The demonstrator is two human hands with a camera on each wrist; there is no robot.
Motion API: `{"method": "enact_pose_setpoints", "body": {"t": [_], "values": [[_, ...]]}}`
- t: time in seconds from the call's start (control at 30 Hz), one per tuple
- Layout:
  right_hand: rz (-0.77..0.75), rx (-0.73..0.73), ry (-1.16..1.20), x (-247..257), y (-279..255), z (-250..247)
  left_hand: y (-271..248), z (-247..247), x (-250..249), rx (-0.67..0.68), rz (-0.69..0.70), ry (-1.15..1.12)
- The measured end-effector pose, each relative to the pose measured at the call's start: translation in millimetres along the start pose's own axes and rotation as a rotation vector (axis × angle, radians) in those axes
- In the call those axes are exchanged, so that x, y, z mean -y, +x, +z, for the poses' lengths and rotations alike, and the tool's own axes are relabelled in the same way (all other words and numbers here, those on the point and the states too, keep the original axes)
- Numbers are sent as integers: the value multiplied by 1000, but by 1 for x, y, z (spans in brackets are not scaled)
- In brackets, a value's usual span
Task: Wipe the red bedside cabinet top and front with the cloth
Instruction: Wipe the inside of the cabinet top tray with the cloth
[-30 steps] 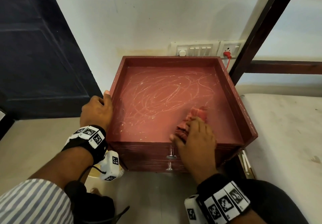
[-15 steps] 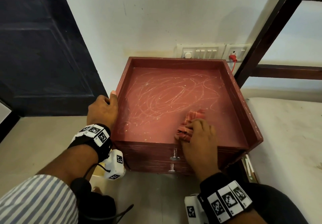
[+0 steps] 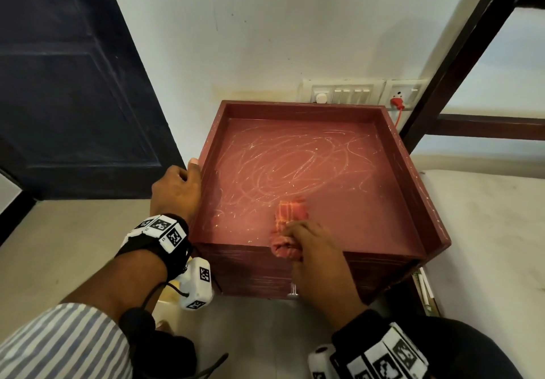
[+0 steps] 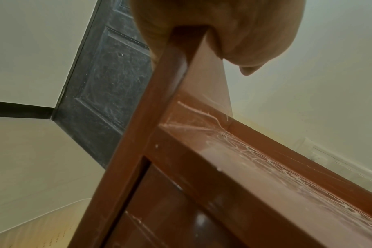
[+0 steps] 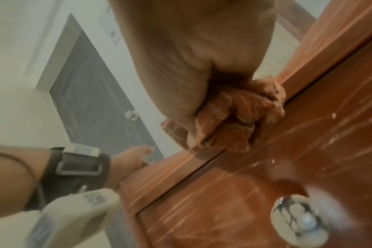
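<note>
A bunched red checked cloth [image 3: 287,231] is pinched by the right hand [image 3: 317,256] at the front edge of the scribble-marked red wooden bedside cabinet [image 3: 298,172], centre frame. Its left rim is gripped by the left hand [image 3: 175,191]. The top is judged mid-wipe; further passes, then the front, are called for.

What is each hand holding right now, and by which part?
The right hand grips the bunched cloth at its near end, on the cabinet top's front edge. The left hand grips the cabinet's left rim.
</note>
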State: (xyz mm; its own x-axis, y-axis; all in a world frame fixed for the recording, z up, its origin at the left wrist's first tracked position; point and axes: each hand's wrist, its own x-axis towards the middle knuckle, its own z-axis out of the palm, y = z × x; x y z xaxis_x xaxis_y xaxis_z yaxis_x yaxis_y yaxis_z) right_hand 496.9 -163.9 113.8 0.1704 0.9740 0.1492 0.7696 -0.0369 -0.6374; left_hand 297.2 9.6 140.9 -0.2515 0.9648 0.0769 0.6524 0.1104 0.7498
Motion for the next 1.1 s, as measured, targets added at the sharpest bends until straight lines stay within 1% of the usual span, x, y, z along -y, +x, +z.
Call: {"method": "enact_pose_setpoints", "body": {"t": [0.03,0.1,0.2,0.23,0.27,0.3,0.33,0.43,0.5,0.53,0.63,0.73,0.77,0.8,0.87,0.93,0.97,1.03,1.07,1.1], "values": [[43,18,23,-5,1,-7,0,-1,1,-3,-4,-4],[197,2,23,-22,3,-31,1,0,1,-4,-8,-8],[446,-147,-76,-49,8,-71,3,0,1,2,-11,-6],[487,-191,-124,-54,10,-74,3,0,1,4,-11,-1],[492,-214,-152,-52,14,-71,3,1,1,6,-10,5],[474,-203,-154,-46,16,-63,3,1,1,6,-7,10],[421,-167,-121,-37,17,-51,3,2,1,4,-3,17],[173,48,48,-10,12,-25,2,1,2,-1,14,15],[95,178,184,-3,10,-30,1,0,1,-1,12,5],[95,202,265,-1,10,-38,1,-1,2,0,10,4],[167,147,406,-8,9,-75,1,-1,2,6,15,14],[254,84,472,-24,12,-114,1,0,1,10,9,12],[291,61,414,-31,14,-120,1,0,1,11,6,16],[326,27,304,-37,17,-123,2,0,0,11,4,19],[421,-78,92,-42,21,-114,2,1,-1,14,4,25],[482,-193,20,-40,21,-97,3,1,0,14,5,26],[468,-239,13,-37,20,-89,3,1,-1,10,6,24],[365,-306,31,-31,18,-71,2,1,0,3,11,19],[295,-310,38,-28,16,-63,2,1,0,3,15,16],[239,-270,16,-27,15,-54,2,1,0,5,16,15]]}}
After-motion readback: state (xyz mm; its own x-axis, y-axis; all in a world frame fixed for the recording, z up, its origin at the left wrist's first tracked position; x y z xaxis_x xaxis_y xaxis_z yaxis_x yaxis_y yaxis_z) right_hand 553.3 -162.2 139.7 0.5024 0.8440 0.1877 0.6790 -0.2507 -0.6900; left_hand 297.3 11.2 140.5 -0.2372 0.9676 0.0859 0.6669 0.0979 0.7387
